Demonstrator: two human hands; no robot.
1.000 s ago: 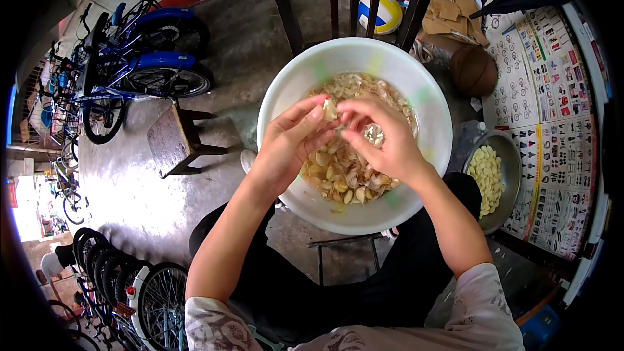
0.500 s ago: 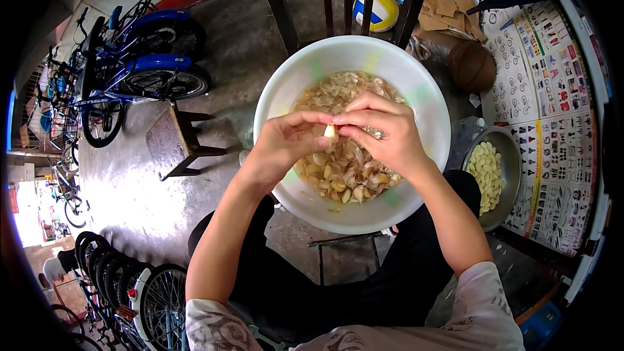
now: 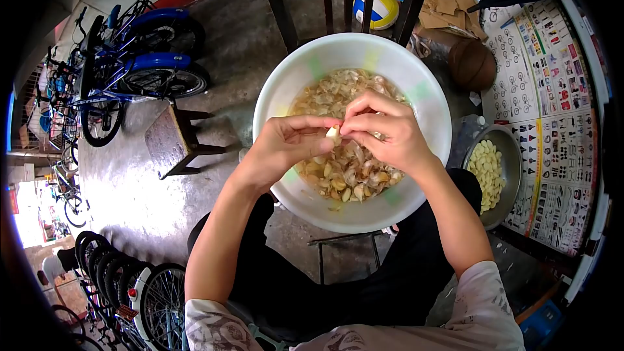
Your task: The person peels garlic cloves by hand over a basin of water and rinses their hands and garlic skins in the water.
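The hands have come together over the white basin (image 3: 422,84), the left hand (image 3: 276,149) pinching a garlic clove (image 3: 333,134) at its fingertips and the right hand (image 3: 390,131) meeting it there. Below lie loose skins (image 3: 325,91); a dark chair (image 3: 281,16) stands close beyond the rim, a metal bowl (image 3: 515,172) of pale cloves (image 3: 486,172) sits beside the right knee (image 3: 463,188), and open floor (image 3: 130,188) spreads leftward.

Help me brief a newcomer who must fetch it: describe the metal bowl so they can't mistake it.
Find the big white basin in the middle. Just to its right, before the printed poster, sits a smaller, round grey metal bowl. It holds pale, smooth cloves, whereas the basin is strewn with papery brownish skins.
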